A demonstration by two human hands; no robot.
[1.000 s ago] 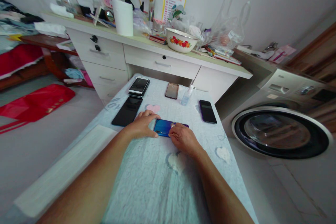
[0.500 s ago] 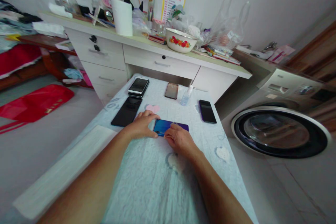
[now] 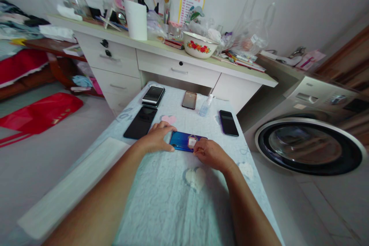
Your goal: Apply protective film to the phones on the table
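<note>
- Nearest the work, the left hand [image 3: 158,137] has its thumb and fingers clamped on the left end of a blue phone [image 3: 180,141], across its narrow width.
- The right hand [image 3: 211,153] is at the phone's other end, its fingers bunched together; I cannot tell if something small is pinched in them.
- Between the hands, a pale patch [image 3: 192,142] with a ring-like outline sits on the phone's glossy back.
- That phone lies flat on the bench [image 3: 173,196], over a bluish cloth with heart shapes.
- Just beside the left hand lies a large black phone [image 3: 141,122] — behind it, a small stack of phones [image 3: 153,95].
- Farther back are a brownish phone case [image 3: 189,100] and, near it, a clear bottle [image 3: 205,106].
- Off to the right, a dark phone with a purple edge [image 3: 228,123] lies well apart.
- Beyond the bench stands a white drawer cabinet [image 3: 178,69] bearing a flowered bowl [image 3: 200,46] — a washing machine [image 3: 302,100] is to the right.
</note>
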